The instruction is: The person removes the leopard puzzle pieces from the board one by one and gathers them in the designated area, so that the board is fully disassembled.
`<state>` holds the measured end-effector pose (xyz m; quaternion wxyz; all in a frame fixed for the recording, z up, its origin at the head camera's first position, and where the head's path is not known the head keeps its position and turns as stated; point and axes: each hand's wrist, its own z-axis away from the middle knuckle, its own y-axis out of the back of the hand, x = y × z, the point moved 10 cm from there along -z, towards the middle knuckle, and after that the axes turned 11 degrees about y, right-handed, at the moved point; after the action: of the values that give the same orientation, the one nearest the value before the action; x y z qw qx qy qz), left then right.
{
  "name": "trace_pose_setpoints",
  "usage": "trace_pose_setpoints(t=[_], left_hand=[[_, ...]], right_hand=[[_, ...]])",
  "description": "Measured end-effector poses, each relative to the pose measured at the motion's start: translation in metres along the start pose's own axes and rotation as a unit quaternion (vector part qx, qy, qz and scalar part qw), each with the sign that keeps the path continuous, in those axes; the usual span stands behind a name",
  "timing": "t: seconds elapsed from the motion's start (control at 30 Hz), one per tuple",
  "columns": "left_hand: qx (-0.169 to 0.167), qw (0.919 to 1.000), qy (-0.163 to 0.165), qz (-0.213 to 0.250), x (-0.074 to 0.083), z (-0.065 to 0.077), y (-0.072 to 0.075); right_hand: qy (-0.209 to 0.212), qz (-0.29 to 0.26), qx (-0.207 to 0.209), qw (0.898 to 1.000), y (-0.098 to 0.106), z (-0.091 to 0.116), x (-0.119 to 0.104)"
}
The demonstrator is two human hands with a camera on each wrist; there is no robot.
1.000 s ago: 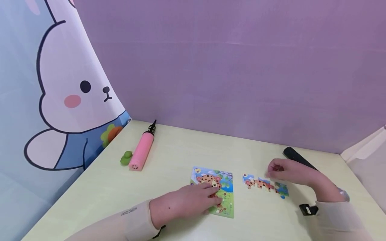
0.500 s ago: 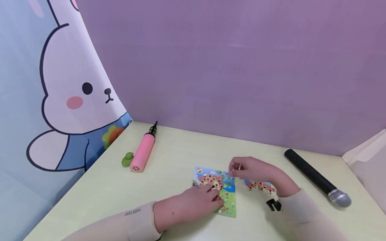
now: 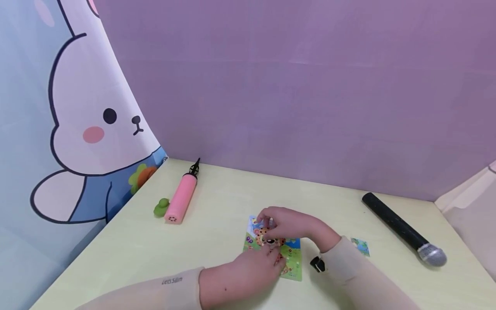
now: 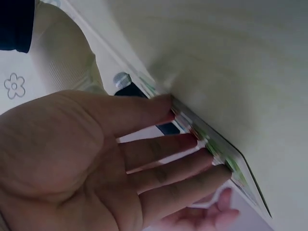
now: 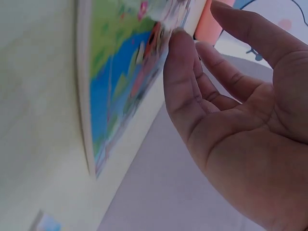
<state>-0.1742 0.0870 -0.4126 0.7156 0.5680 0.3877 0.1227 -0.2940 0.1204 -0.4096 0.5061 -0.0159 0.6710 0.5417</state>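
Observation:
A leopard picture puzzle (image 3: pixel 293 263) in a flat tray lies on the table, partly covered by both hands. My left hand (image 3: pixel 249 272) rests on its lower part; in the left wrist view the fingers (image 4: pixel 166 178) are extended, their tips touching the puzzle near its edge. Above the upper part is my right hand (image 3: pixel 294 224), with the index fingertip close to the picture in the right wrist view. Its thumb (image 5: pixel 255 29) stands apart from the fingers, and nothing shows between them. A loose puzzle piece (image 3: pixel 361 246) lies to the right, beside the right sleeve.
A black microphone (image 3: pixel 403 228) with a silver head lies at the right. At the left are a pink hand pump (image 3: pixel 182 198) and a small green duck-shaped toy (image 3: pixel 161 207). A purple backdrop (image 3: pixel 302 107) rises behind the table.
My right hand has moved left from the loose pieces to over the puzzle. Its forearm now hides some of those pieces, and the whole microphone shows. The left hand stays on the puzzle.

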Motion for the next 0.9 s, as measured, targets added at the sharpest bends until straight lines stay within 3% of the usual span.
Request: trace_pose_setpoints(t=[0.4, 0.73, 0.9], left_hand=[[0.029, 0.9988, 0.021, -0.035, 0.006, 0.001, 0.001], [0.065, 0.9953, 0.013, -0.071, 0.011, 0.005, 0.005], [0.058, 0.9951, 0.014, -0.079, 0.011, 0.005, 0.004]], right_hand=[[0.000, 0.008, -0.007, 1.000, -0.016, -0.014, -0.004], [0.001, 0.008, -0.015, 1.000, -0.020, -0.017, -0.007], [-0.002, 0.003, -0.019, 1.000, -0.021, -0.017, -0.008]])
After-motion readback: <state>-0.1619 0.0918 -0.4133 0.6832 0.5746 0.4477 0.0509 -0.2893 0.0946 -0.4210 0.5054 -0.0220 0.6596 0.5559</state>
